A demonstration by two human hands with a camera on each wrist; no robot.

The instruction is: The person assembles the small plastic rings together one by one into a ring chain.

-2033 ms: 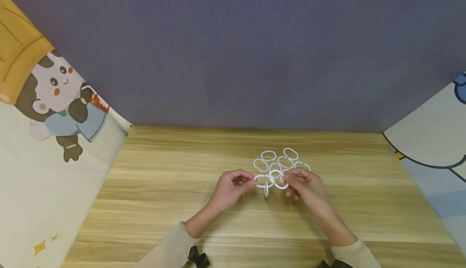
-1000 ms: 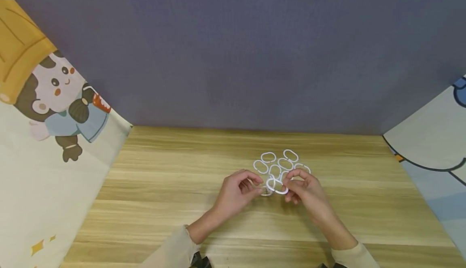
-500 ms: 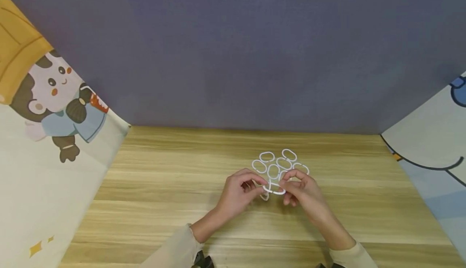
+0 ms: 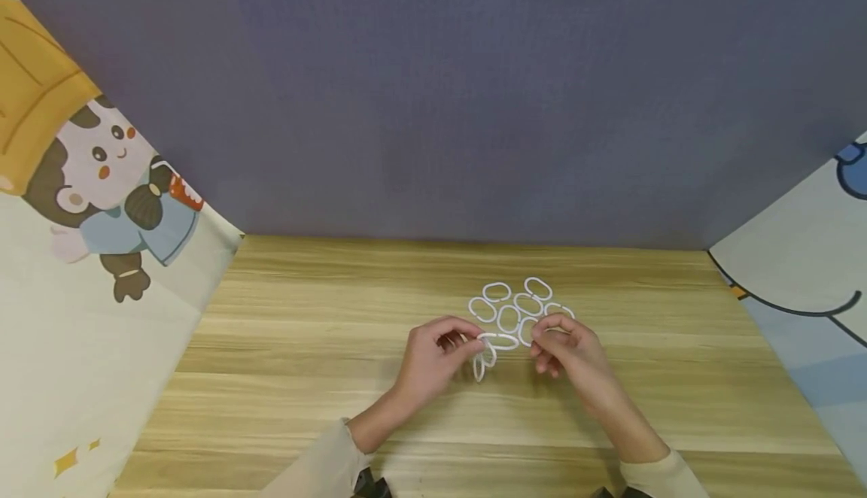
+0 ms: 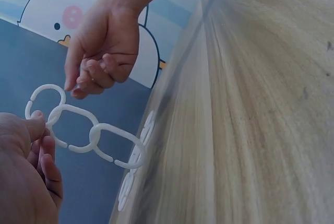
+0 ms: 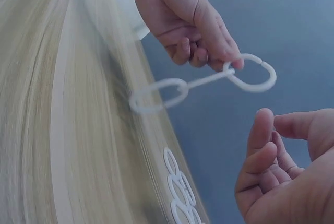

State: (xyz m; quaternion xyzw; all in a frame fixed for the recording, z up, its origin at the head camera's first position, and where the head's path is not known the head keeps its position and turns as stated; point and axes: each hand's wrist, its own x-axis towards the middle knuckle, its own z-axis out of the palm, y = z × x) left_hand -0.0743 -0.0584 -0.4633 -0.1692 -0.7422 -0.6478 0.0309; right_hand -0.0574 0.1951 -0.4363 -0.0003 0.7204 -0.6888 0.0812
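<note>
My left hand (image 4: pixel 430 351) pinches the end link of a short chain of white plastic C-shaped links between thumb and fingertips. In the left wrist view this end link (image 5: pixel 49 86) sits at the fingertips, and the middle link (image 5: pixel 81 110) and the far link (image 5: pixel 117 130) hang from it. Each link has a small gap in its oval. My right hand (image 4: pixel 569 351) is apart from the chain, a little to its right. Its fingers are loosely bent, with nothing between them in the right wrist view.
Several loose white links (image 4: pixel 497 283) lie in a cluster on the wooden table (image 4: pixel 325 332), just beyond the hands. A grey-blue panel (image 4: pixel 433 107) rises at the table's back edge. Walls printed with cartoons flank both sides.
Earlier my right hand held the end link, while the left let go of another link and came over. Now the left pinches the end link, the right has released it, and the chain has shifted left.
</note>
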